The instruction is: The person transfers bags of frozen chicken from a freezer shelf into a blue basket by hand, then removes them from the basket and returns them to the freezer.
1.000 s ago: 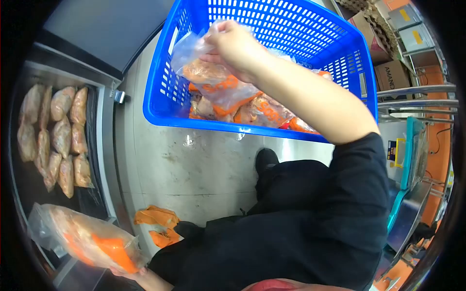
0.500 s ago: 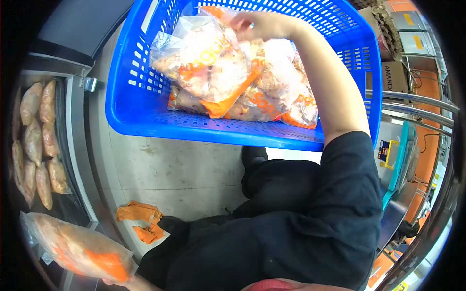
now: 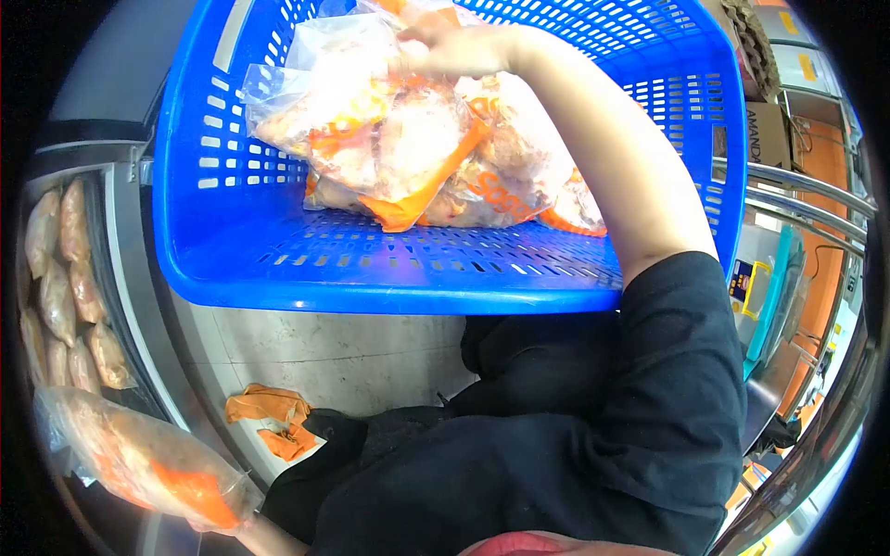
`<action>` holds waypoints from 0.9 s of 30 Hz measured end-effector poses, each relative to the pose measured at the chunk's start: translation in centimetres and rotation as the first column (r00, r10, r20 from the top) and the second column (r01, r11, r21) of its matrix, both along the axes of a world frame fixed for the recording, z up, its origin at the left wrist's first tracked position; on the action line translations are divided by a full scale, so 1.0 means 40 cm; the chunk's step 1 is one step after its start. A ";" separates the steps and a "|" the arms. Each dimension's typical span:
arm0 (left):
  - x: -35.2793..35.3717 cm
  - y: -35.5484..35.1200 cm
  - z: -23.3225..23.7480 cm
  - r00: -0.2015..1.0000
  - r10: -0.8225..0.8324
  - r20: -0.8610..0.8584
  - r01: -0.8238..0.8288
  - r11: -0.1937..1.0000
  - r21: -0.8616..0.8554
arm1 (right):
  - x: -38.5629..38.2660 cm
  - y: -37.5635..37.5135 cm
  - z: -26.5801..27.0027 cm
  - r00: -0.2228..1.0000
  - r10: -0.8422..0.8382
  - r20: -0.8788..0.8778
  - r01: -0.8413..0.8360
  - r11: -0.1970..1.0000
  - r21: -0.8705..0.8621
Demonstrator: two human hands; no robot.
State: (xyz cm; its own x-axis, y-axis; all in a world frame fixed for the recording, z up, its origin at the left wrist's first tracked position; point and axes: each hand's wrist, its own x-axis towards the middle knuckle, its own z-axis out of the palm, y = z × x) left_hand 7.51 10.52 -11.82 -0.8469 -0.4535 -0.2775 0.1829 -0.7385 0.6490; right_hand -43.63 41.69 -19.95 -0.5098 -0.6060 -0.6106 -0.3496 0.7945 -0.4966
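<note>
My left hand (image 3: pixel 227 526), at the lower left, grips one end of a clear plastic bag of frozen meat (image 3: pixel 148 463) with orange print, held beside an open drawer. My right hand (image 3: pixel 454 48) reaches into the blue basket (image 3: pixel 389 298), its fingers curled at the top of a bag of meat (image 3: pixel 371 130). Blur and glare hide the fingertips. Under and beside that bag lie more orange-printed meat bags (image 3: pixel 519 153).
The drawer (image 3: pixel 130 269) at left holds several wrapped meat pieces (image 3: pixel 57 301). An orange-brown wrapper (image 3: pixel 269 408) lies on the floor (image 3: pixel 343 343) near my foot. Metal rails (image 3: pixel 797 181), a cardboard box (image 3: pixel 769 139) and a teal-edged container (image 3: pixel 774 296) stand at right.
The basket has tilted and its near rim sits lower in view, covering more floor. My right hand and the bags have shifted left. My left hand keeps its bag in nearly the same place.
</note>
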 end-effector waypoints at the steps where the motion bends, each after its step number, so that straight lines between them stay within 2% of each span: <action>1: 0.004 -0.004 -0.002 1.000 0.008 0.012 -0.008 1.000 -0.011 | -0.015 0.003 -0.001 0.985 -0.118 0.128 0.125 0.991 -0.051; 5: 0.020 -0.021 -0.002 0.998 0.038 0.047 -0.035 0.998 -0.055 | -0.035 -0.017 -0.081 0.976 -0.058 -0.210 0.045 0.997 -0.068; 8: 0.027 -0.026 0.000 0.997 0.052 0.064 -0.047 0.996 -0.076 | -0.011 -0.047 -0.066 0.854 -0.248 -0.457 0.106 0.944 -0.313; 12: 0.034 -0.025 0.002 0.994 0.064 0.084 -0.056 0.993 -0.100 | -0.001 -0.056 -0.042 0.900 -0.277 -0.336 0.157 0.926 -0.343; 14: 0.036 -0.026 0.004 0.993 0.070 0.093 -0.060 0.992 -0.110 | 0.034 -0.049 0.012 0.903 -0.299 -0.308 0.195 0.925 -0.327; 17: 0.043 -0.025 0.002 0.991 0.084 0.105 -0.070 0.990 -0.126 | 0.015 -0.070 -0.046 0.910 -0.368 -0.190 0.225 0.825 -0.519; 20: 0.046 -0.022 0.004 0.989 0.096 0.109 -0.080 0.987 -0.141 | 0.024 -0.079 -0.049 0.845 -0.419 -0.334 0.199 0.824 -0.530; 23: 0.051 -0.015 0.008 0.987 0.112 0.115 -0.094 0.984 -0.153 | 0.010 -0.064 0.019 0.927 -0.375 -0.026 0.337 0.859 -0.385; 24: 0.055 -0.012 0.011 0.986 0.115 0.118 -0.096 0.983 -0.154 | -0.005 -0.083 -0.040 0.876 -0.430 -0.219 0.309 0.848 -0.431; 25: 0.054 -0.010 0.012 0.986 0.120 0.119 -0.101 0.983 -0.155 | 0.010 -0.111 -0.057 0.730 -0.517 -0.448 0.277 0.822 -0.498; 27: 0.050 -0.007 0.012 0.985 0.123 0.118 -0.104 0.983 -0.153 | -0.014 -0.103 -0.048 0.816 -0.562 -0.137 0.491 0.798 -0.349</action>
